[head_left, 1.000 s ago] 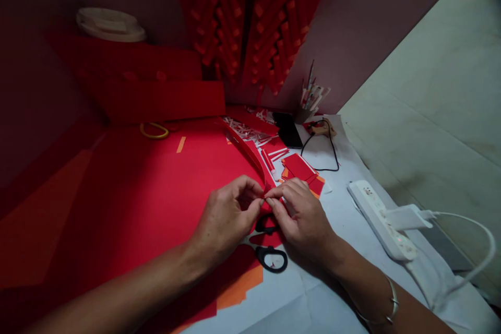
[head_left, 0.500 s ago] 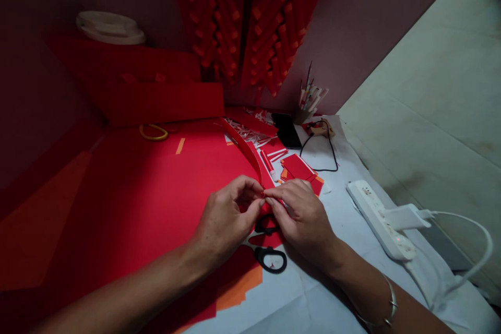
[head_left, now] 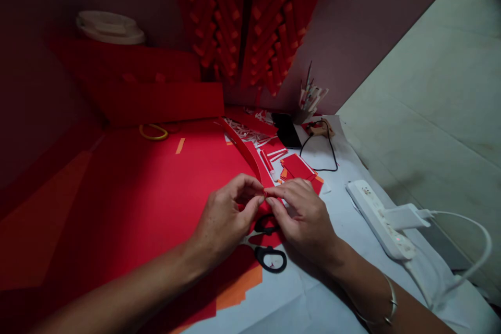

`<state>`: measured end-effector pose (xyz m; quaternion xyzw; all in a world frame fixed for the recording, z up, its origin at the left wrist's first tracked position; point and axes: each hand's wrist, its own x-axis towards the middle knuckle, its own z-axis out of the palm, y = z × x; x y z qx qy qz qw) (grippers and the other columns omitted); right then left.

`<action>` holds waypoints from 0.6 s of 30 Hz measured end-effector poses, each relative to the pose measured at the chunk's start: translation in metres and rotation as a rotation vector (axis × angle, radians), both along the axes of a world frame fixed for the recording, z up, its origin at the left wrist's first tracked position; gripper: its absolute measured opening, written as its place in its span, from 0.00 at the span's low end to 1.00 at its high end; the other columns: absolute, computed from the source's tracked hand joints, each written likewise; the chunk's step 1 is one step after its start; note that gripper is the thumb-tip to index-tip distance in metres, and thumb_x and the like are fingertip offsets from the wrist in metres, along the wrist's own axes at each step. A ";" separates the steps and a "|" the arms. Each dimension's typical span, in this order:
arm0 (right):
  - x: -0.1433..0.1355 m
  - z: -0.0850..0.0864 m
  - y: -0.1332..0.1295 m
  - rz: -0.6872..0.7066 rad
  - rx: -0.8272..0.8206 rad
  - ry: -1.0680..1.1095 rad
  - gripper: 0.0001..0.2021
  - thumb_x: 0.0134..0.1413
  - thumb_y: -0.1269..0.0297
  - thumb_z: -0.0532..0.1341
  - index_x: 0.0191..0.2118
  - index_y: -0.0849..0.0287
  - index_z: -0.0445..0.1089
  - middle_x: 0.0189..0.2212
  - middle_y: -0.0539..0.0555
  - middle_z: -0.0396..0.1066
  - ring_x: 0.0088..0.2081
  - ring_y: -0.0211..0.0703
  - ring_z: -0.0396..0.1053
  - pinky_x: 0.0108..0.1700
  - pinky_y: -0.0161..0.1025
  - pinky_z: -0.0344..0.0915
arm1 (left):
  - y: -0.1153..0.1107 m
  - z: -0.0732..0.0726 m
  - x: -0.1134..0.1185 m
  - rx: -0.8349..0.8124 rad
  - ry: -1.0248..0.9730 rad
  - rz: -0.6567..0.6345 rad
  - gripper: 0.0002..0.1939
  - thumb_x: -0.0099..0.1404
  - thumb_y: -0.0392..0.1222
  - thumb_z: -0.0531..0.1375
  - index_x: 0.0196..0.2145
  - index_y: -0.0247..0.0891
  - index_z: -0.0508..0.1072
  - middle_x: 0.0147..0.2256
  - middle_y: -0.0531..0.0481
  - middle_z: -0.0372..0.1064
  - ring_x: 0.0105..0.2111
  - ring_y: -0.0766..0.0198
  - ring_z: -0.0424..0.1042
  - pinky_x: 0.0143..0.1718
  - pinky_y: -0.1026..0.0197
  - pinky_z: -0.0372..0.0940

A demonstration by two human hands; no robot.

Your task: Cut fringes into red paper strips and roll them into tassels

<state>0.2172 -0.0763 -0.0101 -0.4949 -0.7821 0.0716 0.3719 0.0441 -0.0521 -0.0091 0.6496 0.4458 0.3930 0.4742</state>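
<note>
A long red paper strip (head_left: pixel 248 153) curves from the far side of the table to my fingertips, standing partly on edge. Its near end is pinched between the thumb and fingers of my left hand (head_left: pixel 229 211), which is closed on it. From the other side my right hand (head_left: pixel 305 214) also pinches that end, and the two sets of fingertips almost meet. The exact shape of the paper between them is mostly hidden. Below the hands lie scissors with black handles (head_left: pixel 271 260), their blades partly covered by my left hand.
Large red paper (head_left: pixel 156 182) covers the left of the table. To the right are a glue stick (head_left: pixel 269 166), red cards (head_left: pixel 299 167), a phone (head_left: pixel 287 130) and a pen cup (head_left: pixel 307 107). A white power strip (head_left: pixel 379 222) lies far right. Yellow-handled scissors (head_left: pixel 154 132) rest at the back.
My fingertips have shifted very slightly at the pinched end of the strip. Everything else stays where it was.
</note>
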 end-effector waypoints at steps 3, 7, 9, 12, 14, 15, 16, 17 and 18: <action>-0.001 0.001 -0.001 -0.005 0.013 0.000 0.07 0.60 0.73 0.61 0.40 0.63 0.77 0.32 0.58 0.78 0.34 0.51 0.69 0.40 0.50 0.63 | 0.000 0.000 -0.001 0.000 -0.007 -0.005 0.03 0.64 0.35 0.60 0.36 0.41 0.71 0.32 0.55 0.77 0.33 0.66 0.78 0.32 0.68 0.69; -0.001 0.002 -0.001 -0.003 0.027 -0.006 0.07 0.60 0.73 0.61 0.40 0.63 0.77 0.32 0.57 0.79 0.34 0.50 0.70 0.40 0.50 0.63 | 0.000 0.001 -0.001 0.001 -0.007 -0.011 0.03 0.64 0.35 0.60 0.36 0.42 0.72 0.33 0.56 0.77 0.34 0.67 0.78 0.33 0.68 0.70; -0.001 0.001 0.000 -0.001 0.032 -0.011 0.07 0.60 0.73 0.61 0.40 0.62 0.77 0.32 0.56 0.80 0.34 0.50 0.70 0.40 0.49 0.64 | 0.000 0.001 -0.001 0.000 -0.005 -0.011 0.03 0.65 0.35 0.60 0.36 0.41 0.72 0.33 0.55 0.78 0.34 0.66 0.78 0.34 0.68 0.70; 0.000 0.000 0.000 0.002 0.038 -0.018 0.08 0.60 0.73 0.61 0.41 0.59 0.76 0.33 0.55 0.80 0.34 0.50 0.71 0.40 0.49 0.64 | 0.000 0.000 -0.001 0.000 -0.003 -0.019 0.03 0.65 0.35 0.59 0.36 0.41 0.72 0.34 0.54 0.78 0.35 0.65 0.78 0.35 0.66 0.71; 0.000 -0.001 0.000 0.006 0.038 -0.022 0.08 0.60 0.73 0.60 0.41 0.58 0.76 0.33 0.55 0.80 0.34 0.50 0.71 0.40 0.49 0.64 | 0.000 0.000 -0.001 0.002 0.007 -0.018 0.04 0.65 0.35 0.59 0.36 0.41 0.73 0.34 0.54 0.78 0.35 0.65 0.78 0.35 0.66 0.72; 0.000 -0.001 0.000 0.008 0.038 -0.024 0.08 0.60 0.73 0.60 0.41 0.58 0.76 0.33 0.55 0.80 0.34 0.50 0.72 0.40 0.49 0.64 | 0.000 0.000 -0.001 0.005 0.013 -0.015 0.04 0.65 0.36 0.59 0.36 0.41 0.73 0.33 0.53 0.78 0.34 0.64 0.78 0.35 0.65 0.72; 0.000 -0.001 0.000 0.010 0.037 -0.025 0.08 0.60 0.73 0.61 0.41 0.58 0.76 0.33 0.55 0.80 0.34 0.50 0.72 0.40 0.49 0.64 | 0.000 0.000 -0.001 0.009 0.020 -0.010 0.04 0.64 0.36 0.59 0.36 0.41 0.73 0.33 0.53 0.78 0.34 0.64 0.78 0.35 0.65 0.72; 0.000 -0.001 0.000 0.012 0.036 -0.025 0.08 0.60 0.73 0.61 0.41 0.57 0.76 0.33 0.55 0.80 0.34 0.50 0.72 0.40 0.49 0.64 | 0.000 0.000 -0.001 0.013 0.025 -0.007 0.04 0.64 0.36 0.59 0.36 0.41 0.73 0.33 0.53 0.78 0.34 0.64 0.78 0.35 0.65 0.72; 0.001 -0.002 0.000 0.013 0.035 -0.024 0.08 0.60 0.73 0.61 0.40 0.57 0.76 0.33 0.55 0.80 0.34 0.50 0.72 0.40 0.49 0.64 | 0.000 0.000 -0.001 0.016 0.028 -0.007 0.04 0.64 0.36 0.59 0.36 0.41 0.74 0.32 0.53 0.78 0.33 0.64 0.78 0.34 0.65 0.72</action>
